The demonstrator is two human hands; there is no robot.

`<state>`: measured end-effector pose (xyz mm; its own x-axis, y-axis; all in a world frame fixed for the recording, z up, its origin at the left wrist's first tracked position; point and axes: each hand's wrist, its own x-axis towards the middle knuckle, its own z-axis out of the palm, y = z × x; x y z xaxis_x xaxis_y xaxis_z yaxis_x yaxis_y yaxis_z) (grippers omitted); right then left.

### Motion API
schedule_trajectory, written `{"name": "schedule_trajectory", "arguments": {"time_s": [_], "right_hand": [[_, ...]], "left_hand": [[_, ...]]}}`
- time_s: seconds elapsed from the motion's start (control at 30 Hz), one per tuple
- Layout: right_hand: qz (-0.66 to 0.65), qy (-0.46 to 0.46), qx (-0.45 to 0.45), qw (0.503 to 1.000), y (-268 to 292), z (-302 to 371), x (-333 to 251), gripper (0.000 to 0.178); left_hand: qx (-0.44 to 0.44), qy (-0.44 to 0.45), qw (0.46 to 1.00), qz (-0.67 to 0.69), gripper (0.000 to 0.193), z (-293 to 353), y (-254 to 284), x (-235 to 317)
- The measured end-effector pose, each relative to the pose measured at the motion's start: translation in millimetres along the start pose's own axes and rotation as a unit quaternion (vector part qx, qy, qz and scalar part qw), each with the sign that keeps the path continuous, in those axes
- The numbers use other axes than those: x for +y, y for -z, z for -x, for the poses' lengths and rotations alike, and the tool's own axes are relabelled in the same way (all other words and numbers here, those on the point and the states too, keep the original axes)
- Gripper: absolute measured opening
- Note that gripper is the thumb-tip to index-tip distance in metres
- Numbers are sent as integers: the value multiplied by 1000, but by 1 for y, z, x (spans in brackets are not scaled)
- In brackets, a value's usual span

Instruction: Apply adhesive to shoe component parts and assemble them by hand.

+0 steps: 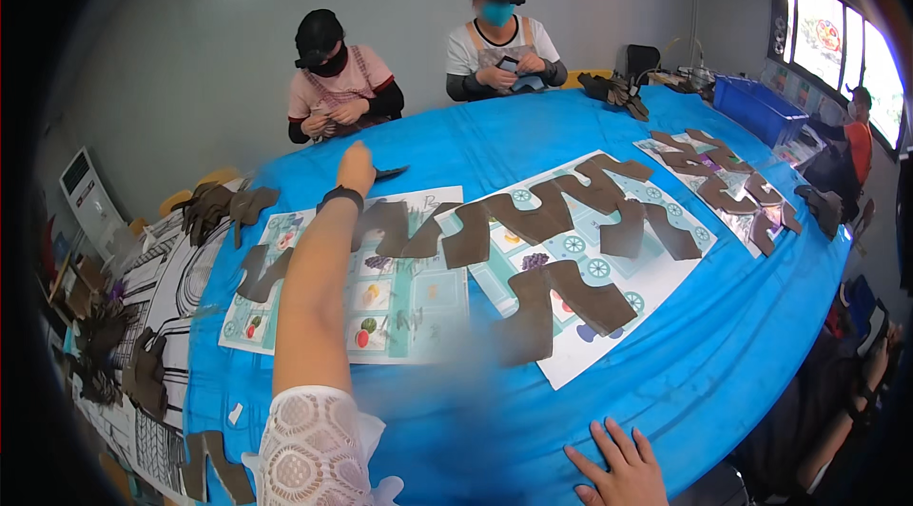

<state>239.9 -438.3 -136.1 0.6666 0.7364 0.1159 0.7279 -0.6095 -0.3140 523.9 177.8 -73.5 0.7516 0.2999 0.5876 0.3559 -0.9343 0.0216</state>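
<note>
My left arm stretches far over the blue-covered table, and my left hand (357,169) is closed near its far edge. A thin dark piece (391,172) juts out right beside that hand; the fingers are turned away, so I cannot make out their grip. My right hand (623,470) lies on the blue cover at the near edge, fingers spread, holding nothing. Between the hands, brown curved cut pieces shaped like shoe uppers (564,308) lie on printed sheets with fruit and cart pictures (439,289). More such pieces lie on a sheet at the right (725,192).
Two people (342,92) work with their hands across the table. A blue crate (756,109) and brown bundles (616,92) stand at the far right edge. More brown pieces (211,470) lie at the left. Someone's arm (842,425) shows at the lower right.
</note>
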Motion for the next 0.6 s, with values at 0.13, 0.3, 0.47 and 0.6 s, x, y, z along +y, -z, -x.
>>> {"name": "schedule_trajectory", "arguments": {"time_s": [0.13, 0.3, 0.47, 0.6], "right_hand": [[1, 0, 17, 1000, -4, 2, 3, 49], [1, 17, 34, 999, -5, 2, 3, 49], [13, 24, 40, 999, -6, 6, -1, 46], [-3, 21, 46, 999, -14, 17, 4, 47]], "left_hand": [[234, -119, 956, 133, 21, -1, 61, 20], [331, -196, 897, 220, 27, 23, 163, 52], [307, -253, 902, 168, 23, 98, 265, 54], [250, -401, 878, 74, 21, 173, 333, 38]]}}
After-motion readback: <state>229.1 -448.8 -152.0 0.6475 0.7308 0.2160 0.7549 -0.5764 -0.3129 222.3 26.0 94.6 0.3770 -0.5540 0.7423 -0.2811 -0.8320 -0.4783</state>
